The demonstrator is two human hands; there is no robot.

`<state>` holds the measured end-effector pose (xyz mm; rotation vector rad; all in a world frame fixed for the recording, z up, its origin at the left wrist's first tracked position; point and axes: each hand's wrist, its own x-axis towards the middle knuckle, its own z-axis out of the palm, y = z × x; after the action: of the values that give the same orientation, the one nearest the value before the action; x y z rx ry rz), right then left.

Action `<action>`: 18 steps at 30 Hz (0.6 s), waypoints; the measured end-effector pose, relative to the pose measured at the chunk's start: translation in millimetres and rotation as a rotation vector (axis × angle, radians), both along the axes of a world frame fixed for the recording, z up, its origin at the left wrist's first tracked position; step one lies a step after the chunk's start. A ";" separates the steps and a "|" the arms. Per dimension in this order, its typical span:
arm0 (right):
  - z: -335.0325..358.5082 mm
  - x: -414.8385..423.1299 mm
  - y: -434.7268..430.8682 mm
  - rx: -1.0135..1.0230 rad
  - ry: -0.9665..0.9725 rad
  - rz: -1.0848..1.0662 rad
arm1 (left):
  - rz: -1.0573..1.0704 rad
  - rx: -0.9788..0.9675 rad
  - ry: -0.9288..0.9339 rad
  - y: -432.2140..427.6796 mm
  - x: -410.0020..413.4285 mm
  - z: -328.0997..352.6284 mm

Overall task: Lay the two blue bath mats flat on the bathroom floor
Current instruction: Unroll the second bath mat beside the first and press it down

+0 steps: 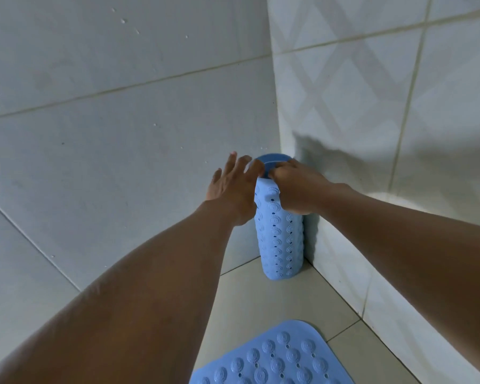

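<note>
A rolled blue bath mat (281, 239) stands upright in the corner where two tiled walls meet. My right hand (299, 189) grips the roll's top edge, fingers curled over the rim. My left hand (233, 187) lies against the roll's left side near the top, fingers spread, thumb touching the rim. A second blue bath mat (275, 356) with raised round bumps and small holes lies flat on the floor at the bottom of the view, partly cut off by the frame.
Pale tiled walls (122, 106) close in on the left and right (399, 92) and meet just behind the roll. Beige floor tiles (247, 295) show between the roll and the flat mat.
</note>
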<state>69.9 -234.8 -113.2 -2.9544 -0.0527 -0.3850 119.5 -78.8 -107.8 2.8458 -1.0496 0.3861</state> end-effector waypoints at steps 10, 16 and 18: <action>2.4 -102.7 50.4 -0.275 -0.015 0.143 | -0.074 0.052 -0.149 71.0 -81.4 8.3; 44.7 -131.5 113.0 -0.199 0.063 0.271 | 0.064 0.042 0.177 146.4 -116.9 47.6; 49.9 -133.8 144.4 -0.199 0.099 0.318 | 0.165 0.112 0.256 176.6 -125.8 59.9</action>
<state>-63.9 -90.4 -63.3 -3.0774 -0.5714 -0.1976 -6.3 97.8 -47.8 2.9860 -0.8168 -0.0302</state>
